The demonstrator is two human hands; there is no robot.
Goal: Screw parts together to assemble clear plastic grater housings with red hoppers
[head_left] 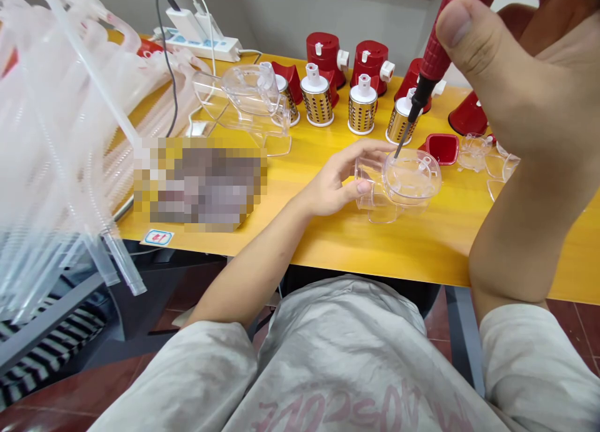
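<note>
My left hand [335,180] is closed around the side of a clear plastic housing [412,182] with a round opening, near the table's front edge. High on the right, close to the camera, my right hand [520,75] grips the red handle of a screwdriver [427,69]. Its dark shaft slants down to the left, and the tip is at the left rim of the housing. Whether the tip touches a screw is too small to tell. My right forearm hides part of the table.
Metal grater drums [317,95] with white tops stand in a row behind, with red bases [325,54] at the back. Another clear housing [253,94] lies back left. A red funnel-like part [443,149] is right of my work. Clear tubes [84,169] crowd the left; a power strip [206,44] sits behind.
</note>
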